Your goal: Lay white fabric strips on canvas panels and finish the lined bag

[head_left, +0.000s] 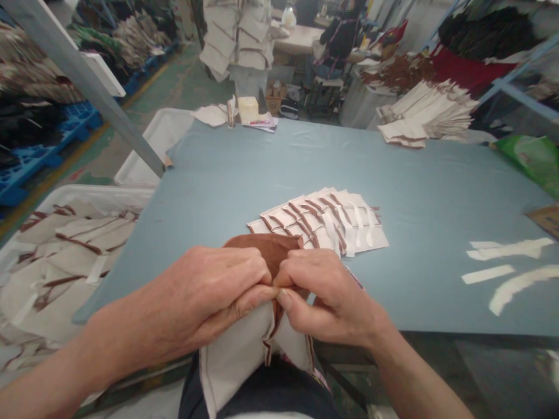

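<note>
The left hand (213, 291) and right hand (325, 291) meet near the thumb tips, their fingers (244, 270) pinching a cream-and-brown fabric piece (236, 352) above the lap (266, 398), at the near edge of the bench (205, 186). Just beyond, similar pieces (283, 218) lie fanned out, with pale strips (489, 273) well apart toward the right.

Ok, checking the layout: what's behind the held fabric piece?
Fanned, brown-trimmed cream pieces lie on the blue table; the held piece hides part of their near edge.
</note>
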`<state>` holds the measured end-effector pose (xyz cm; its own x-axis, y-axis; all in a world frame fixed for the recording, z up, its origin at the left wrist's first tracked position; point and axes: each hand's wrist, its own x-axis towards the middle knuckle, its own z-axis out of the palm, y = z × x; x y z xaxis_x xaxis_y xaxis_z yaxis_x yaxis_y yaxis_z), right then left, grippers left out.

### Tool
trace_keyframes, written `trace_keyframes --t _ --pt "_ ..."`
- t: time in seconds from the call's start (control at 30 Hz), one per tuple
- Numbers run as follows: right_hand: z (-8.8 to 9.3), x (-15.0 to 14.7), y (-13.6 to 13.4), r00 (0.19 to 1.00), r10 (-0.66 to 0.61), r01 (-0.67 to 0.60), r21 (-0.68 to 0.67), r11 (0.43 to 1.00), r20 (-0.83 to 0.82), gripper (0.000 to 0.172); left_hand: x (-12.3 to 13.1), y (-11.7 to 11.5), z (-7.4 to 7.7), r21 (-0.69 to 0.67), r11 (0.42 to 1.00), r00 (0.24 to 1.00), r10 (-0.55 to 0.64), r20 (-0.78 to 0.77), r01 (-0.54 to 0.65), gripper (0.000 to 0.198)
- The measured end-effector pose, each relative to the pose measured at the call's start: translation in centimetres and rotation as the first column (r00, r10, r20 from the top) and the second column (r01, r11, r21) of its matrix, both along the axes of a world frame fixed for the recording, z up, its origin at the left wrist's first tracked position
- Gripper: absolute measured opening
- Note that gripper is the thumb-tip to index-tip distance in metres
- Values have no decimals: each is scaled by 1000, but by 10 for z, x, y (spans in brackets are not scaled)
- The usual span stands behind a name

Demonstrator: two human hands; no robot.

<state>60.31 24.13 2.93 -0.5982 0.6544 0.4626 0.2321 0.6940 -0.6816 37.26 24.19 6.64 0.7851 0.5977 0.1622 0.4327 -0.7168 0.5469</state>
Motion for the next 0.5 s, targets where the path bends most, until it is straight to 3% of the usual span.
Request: trace_keyframes --t 0.1,0.17,0.27,0.37,0.5 --pt "-1 -9 -5 994 -28 31 25 999 -106 20 2 1 -7 -75 997 994 -14 106 22 43" --pt "-3 -21 -9 968 -52 50 -14 999 -245 20 8 0 -21 -229 972 953 26 302 46 48" --pt "-9 -39 -14 894 -102 57 -116 992 -436 19 20 -4 -50 -452 889 753 247 610 75 57" --pt "-15 -47 -13 857 -131 31 -202 979 -499 19 26 -4 -72 -456 889 667 316 674 40 61" --pt "-11 -36 -5 944 -46 -24 -208 978 -327 22 11 3 -73 -421 907 715 286 638 14 58"
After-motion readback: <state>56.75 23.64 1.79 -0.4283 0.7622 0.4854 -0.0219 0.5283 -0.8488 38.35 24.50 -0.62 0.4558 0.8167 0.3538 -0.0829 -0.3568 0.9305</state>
